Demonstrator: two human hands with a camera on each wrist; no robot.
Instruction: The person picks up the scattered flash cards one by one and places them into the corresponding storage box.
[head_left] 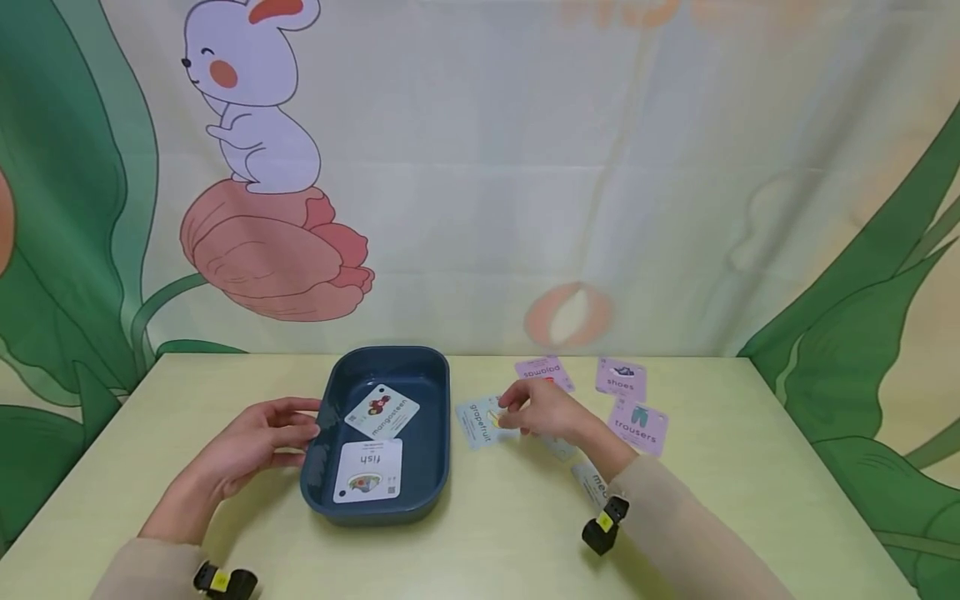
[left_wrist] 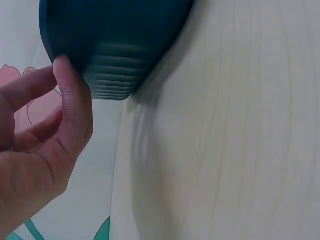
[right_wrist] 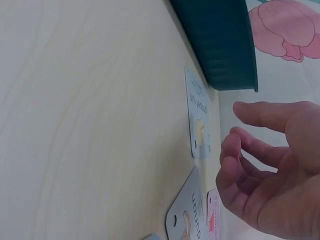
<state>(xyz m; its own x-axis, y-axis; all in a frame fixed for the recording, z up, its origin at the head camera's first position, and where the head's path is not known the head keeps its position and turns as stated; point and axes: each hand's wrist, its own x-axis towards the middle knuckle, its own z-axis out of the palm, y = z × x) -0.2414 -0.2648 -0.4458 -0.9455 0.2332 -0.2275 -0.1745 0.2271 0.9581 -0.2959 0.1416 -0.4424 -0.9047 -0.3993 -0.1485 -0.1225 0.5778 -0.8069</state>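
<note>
My left hand (head_left: 266, 442) touches the left rim of a dark blue bin (head_left: 313, 475) with its fingertips; the left wrist view has the hand (left_wrist: 50, 120) at the bin's ribbed outer wall (left_wrist: 117, 67). Inside lie a mangosteen card (head_left: 384, 410) and a fish card (head_left: 367, 468). My right hand (head_left: 551, 410) hovers just right of the bin, over a pale blue grapefruit card (head_left: 476, 421). In the right wrist view nothing is between thumb and fingers of that hand (right_wrist: 280, 170); the grapefruit card (right_wrist: 198, 115) and a durian card (right_wrist: 187, 210) lie on the table below.
Behind the right hand are purple cards: pajamas (head_left: 536, 367), shoes (head_left: 621, 377) and trousers (head_left: 637, 425). A card starting with "me" (head_left: 588, 483) is partly covered by the right forearm. A printed curtain (head_left: 465, 208) hangs at the table's back edge.
</note>
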